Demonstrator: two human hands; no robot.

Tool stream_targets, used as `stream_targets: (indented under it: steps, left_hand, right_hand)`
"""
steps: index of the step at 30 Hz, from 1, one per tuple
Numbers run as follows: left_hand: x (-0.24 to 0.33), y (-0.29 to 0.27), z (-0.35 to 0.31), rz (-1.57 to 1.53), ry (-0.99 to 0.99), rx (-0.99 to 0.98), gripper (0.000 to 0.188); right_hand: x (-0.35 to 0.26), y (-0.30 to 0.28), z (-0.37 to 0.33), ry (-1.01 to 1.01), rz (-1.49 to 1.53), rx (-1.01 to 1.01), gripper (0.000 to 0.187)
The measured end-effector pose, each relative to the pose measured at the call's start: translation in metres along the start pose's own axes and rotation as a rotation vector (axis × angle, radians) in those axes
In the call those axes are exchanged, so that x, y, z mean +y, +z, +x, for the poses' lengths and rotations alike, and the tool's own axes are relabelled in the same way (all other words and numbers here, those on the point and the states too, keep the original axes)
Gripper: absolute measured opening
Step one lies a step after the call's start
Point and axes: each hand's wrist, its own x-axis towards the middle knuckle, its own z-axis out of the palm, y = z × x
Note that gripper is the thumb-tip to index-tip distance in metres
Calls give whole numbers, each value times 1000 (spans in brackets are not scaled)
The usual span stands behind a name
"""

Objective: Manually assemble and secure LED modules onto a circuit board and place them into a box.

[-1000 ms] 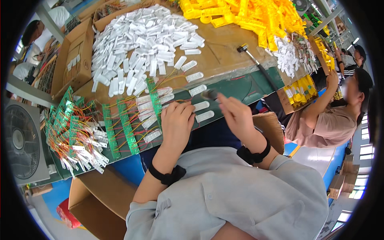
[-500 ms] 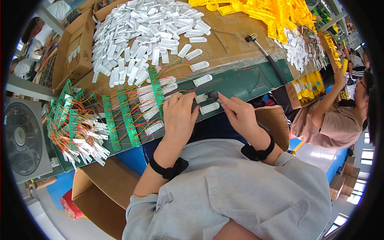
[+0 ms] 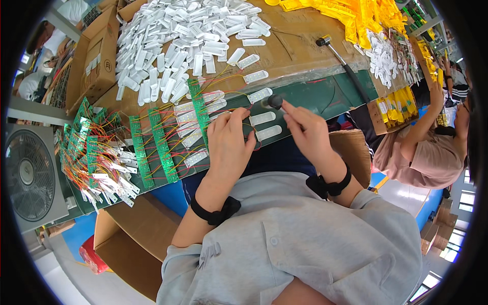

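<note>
My right hand (image 3: pixel 309 127) grips a small hammer with a rounded black head (image 3: pixel 275 101); most of its handle is hidden by the hand. The head is over the end of a white strip-shaped plate (image 3: pixel 260 95) on the table. Two more white plates (image 3: pixel 263 118) lie just below it, between my hands. My left hand (image 3: pixel 227 140) rests beside their left ends, fingers bent, thumb and index finger apart. It covers the lower part of a green circuit board (image 3: pixel 199 108), from which thin red and yellow wires run to white plates on both sides.
White plastic pieces (image 3: pixel 188 40) form a large pile at the back. Wired green boards (image 3: pixel 161 145) lie left, near a heap of wired boards (image 3: pixel 81 142). A second hammer (image 3: pixel 345 66) lies right, before yellow parts (image 3: pixel 356 20). A fan (image 3: pixel 30 173) stands left; a co-worker (image 3: pixel 427 152) sits right.
My right hand and the hammer have moved up, from the middle white plate toward the upper one. The middle plate is now uncovered. My left hand stays almost in place.
</note>
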Motion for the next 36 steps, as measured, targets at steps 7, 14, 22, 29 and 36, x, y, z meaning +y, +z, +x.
stream_targets:
  steps: [7,14,22,29,36]
  left_hand:
    - [-2,0,-1,14,7,-18,53]
    - [2,-8,2,23,65,-27,37]
    - [-9,-39,-4,-2,76,37,10]
    - [-61,-95,-37,343,-114,578,39]
    - [-108,-131,-85,617,-144,671,58]
  right_hand:
    - [40,-18,21,44,-305,171,29]
    - [54,-14,33,-16,-386,204,24]
    - [6,18,17,-261,-104,31,20]
    - [19,9,23,-229,-184,178,24]
    - [44,3,36,-192,-365,318,30]
